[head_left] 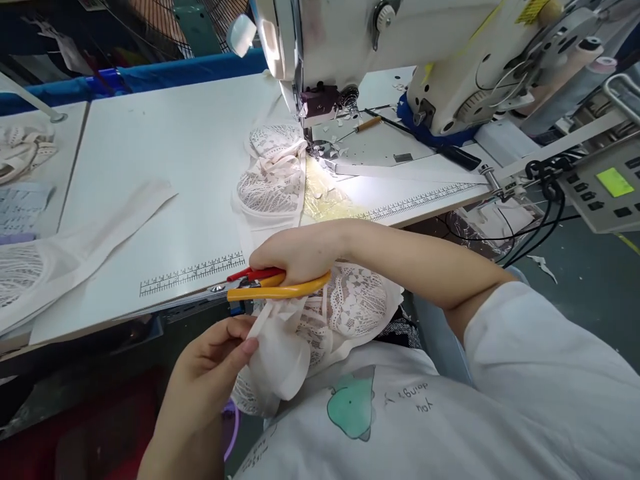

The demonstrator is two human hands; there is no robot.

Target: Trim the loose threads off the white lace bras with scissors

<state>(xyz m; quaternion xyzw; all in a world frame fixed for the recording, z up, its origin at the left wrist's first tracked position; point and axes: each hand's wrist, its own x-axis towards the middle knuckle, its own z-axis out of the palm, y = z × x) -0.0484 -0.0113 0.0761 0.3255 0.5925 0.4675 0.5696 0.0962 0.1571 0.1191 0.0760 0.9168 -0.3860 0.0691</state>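
Note:
My right hand [305, 250] is closed round scissors [280, 291] with orange handles and red parts. Their blades point left along the table's front edge. In my left hand [213, 367], thumb and fingers pinch the pale edge of a white lace bra [357, 300], which hangs over my lap just under the scissors. Another lace bra section [273, 190] lies on the table, running up to the needle area of the sewing machine [310, 137]. My right hand hides how the two sections meet.
A white worktable [120, 153] with printed rulers spans the front. More white lace pieces [30, 280] lie at the left. An orange-handled tool [367, 125] and fabric scraps are beside the needle. A control panel [607, 183] and cables stand at the right.

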